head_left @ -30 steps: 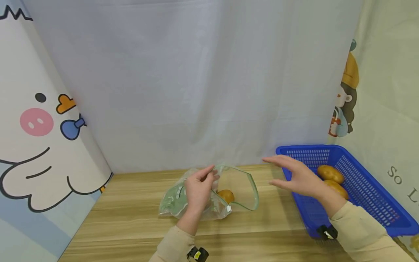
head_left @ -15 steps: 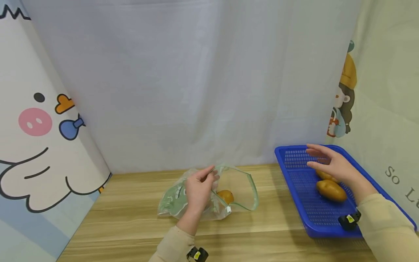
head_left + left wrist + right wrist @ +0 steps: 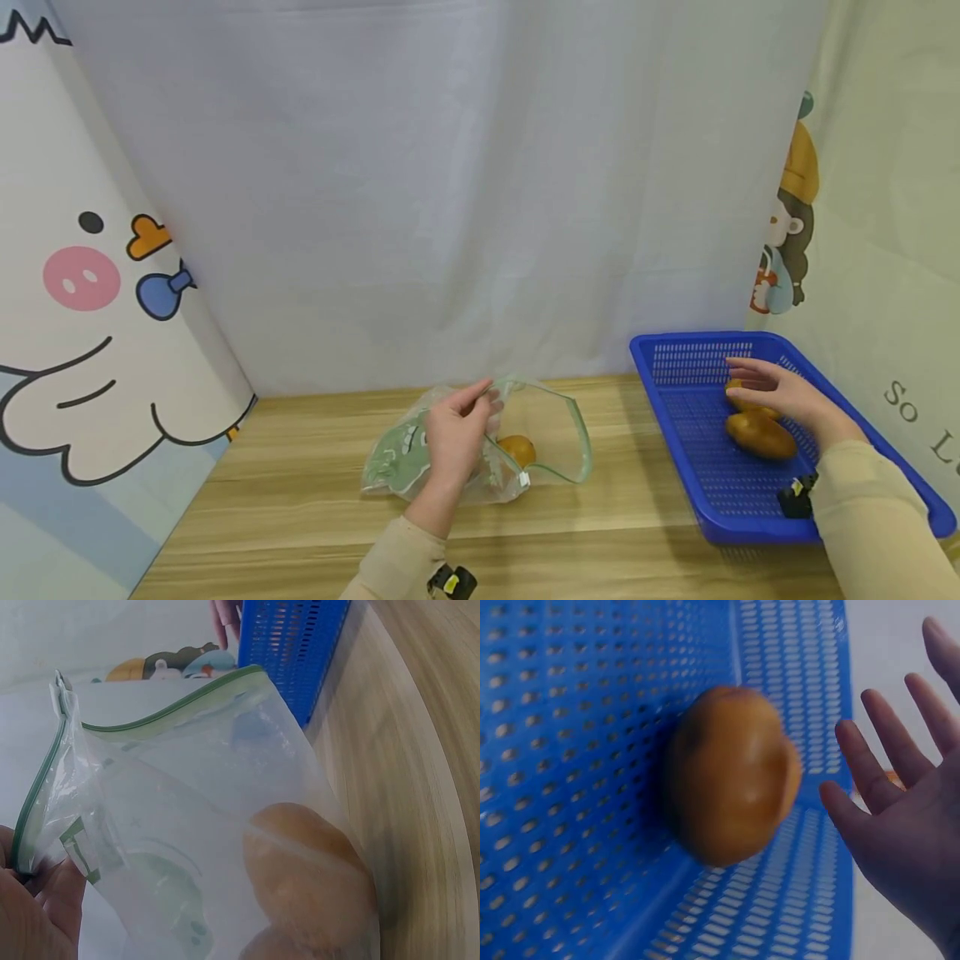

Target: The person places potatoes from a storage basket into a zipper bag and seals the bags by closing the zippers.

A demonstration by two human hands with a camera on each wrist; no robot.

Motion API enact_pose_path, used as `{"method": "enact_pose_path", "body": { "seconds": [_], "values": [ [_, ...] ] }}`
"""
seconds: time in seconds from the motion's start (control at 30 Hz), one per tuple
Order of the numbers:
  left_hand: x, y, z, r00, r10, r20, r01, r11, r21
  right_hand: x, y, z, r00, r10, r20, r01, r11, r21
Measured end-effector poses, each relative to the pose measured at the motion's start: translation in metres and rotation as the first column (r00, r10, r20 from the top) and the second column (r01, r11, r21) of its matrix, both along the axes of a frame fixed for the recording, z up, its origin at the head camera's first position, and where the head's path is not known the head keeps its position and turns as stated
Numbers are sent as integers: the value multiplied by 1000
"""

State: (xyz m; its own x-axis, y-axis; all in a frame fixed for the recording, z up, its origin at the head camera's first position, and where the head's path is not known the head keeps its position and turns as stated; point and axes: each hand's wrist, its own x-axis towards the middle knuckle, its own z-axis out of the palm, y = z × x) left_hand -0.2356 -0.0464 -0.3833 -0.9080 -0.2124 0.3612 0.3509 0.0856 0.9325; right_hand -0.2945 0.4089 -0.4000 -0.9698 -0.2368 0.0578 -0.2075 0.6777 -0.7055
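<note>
My left hand [image 3: 456,433] pinches the green-edged rim of a clear zip bag [image 3: 172,795], whose mouth gapes to the right. Inside the bag a potato [image 3: 307,877] shows through the plastic, with part of another brown shape below it in the left wrist view. Over the blue basket [image 3: 693,492], my right hand [image 3: 795,400] hovers with fingers spread, holding nothing. Two potatoes lie in that basket: the nearer one [image 3: 761,435] in plain sight, the farther one [image 3: 738,396] partly behind my fingers. The right wrist view shows a gap between my hand and the potato [image 3: 724,780].
A wooden tabletop [image 3: 600,517] carries the bag and the basket. Behind it hangs a pale curtain [image 3: 450,208]. Printed cloths with cartoon figures stand on the left and right, the right one close to the basket.
My right hand has moved right from near the bag's mouth to above the basket, then lowered toward the potatoes. My left hand and the bag have stayed in place.
</note>
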Motion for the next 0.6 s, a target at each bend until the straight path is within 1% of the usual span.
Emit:
{"method": "enact_pose_path", "body": {
  "seconds": [0.1,0.2,0.37,0.47,0.6],
  "values": [
    [-1,0,-1,1000,-8,-3,8,1000,-2,1,8,-10,999,6,36,-6,1000,5],
    [-1,0,-1,1000,-10,-7,10,1000,-4,0,12,-16,998,28,59,-28,1000,-4],
    [-1,0,-2,1000,-12,-9,12,1000,-3,0,16,-20,993,80,86,-78,997,-29],
    [-1,0,-3,1000,-20,-5,20,1000,2,0,19,-22,990,88,111,-86,996,-24],
    [-2,0,-5,1000,-26,-3,26,1000,12,2,21,-25,981,82,175,-78,997,-30]
  ]
}}
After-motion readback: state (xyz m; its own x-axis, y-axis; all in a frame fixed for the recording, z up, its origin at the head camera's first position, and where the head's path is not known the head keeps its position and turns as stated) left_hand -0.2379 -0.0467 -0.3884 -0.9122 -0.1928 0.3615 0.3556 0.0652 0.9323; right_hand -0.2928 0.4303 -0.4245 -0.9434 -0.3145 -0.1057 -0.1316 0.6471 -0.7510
